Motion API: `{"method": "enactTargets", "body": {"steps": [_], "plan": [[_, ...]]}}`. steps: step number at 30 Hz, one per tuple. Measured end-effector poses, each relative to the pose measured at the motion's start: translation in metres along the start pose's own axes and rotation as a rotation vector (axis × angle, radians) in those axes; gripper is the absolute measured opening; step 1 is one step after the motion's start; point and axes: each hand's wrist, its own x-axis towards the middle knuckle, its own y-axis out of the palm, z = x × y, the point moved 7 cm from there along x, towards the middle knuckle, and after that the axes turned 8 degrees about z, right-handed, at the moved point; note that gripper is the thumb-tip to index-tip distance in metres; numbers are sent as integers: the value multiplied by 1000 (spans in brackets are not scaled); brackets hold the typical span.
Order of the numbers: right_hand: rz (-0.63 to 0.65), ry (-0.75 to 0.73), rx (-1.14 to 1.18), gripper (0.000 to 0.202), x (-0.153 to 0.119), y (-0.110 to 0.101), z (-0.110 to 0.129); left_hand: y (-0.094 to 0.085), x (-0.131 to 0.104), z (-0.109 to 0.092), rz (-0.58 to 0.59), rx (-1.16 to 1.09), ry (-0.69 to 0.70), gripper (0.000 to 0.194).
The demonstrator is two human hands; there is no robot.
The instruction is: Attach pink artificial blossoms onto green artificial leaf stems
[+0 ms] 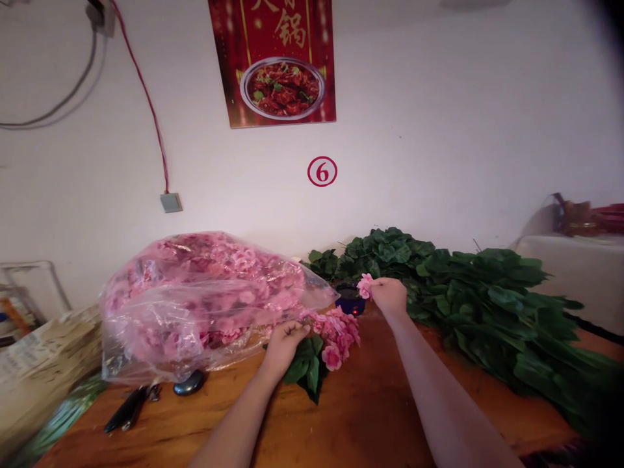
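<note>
Flower spray, pink with green leaves at its lower end, lies just in front of the blue pot, which serves as the landmark here. The left hand, in front of the pot and to its left, has its fingers closed in a pinch at the near side of the spray, where blossoms and leaves meet; the exact grip on the stem is too small to tell. The right hand, just right of the pot, pinches a small pink blossom between thumb and fingers, holding it by the pot's right rim. Whether blossom and rim touch cannot be told.

The pot holds something dark, and a red light glows low on its front. Left of the pot, a clear plastic bag full of pink flowers reaches almost to it. A heap of green leaf stems spreads behind the pot and far out to its right. Well to the left and nearer the camera, a dark oval object and a black object lie on the wooden desk.
</note>
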Motion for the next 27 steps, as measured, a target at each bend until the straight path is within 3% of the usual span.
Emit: {"method": "enactTargets", "body": {"steps": [3,5,7,9,11,15,27], "plan": [[-3,22,76,18,0,-4,-1,0,1,3,8,-13,-10,37],[23,43,259,17,-2,0,0,0,1,4,13,-21,-6,37],[149,46,558,18,-7,13,9,1,1,5,20,-25,-1,36],[353,18,822,19,-16,29,27,2,0,5,32,-23,-1,36],[528,-31,920,17,-29,41,47,4,-1,3,45,-18,-3,35],[634,-114,878,12,-46,51,70,7,-3,-2,53,-6,-4,33],[592,-259,708,13,-50,66,75,9,-4,-5,54,48,1,31]]}}
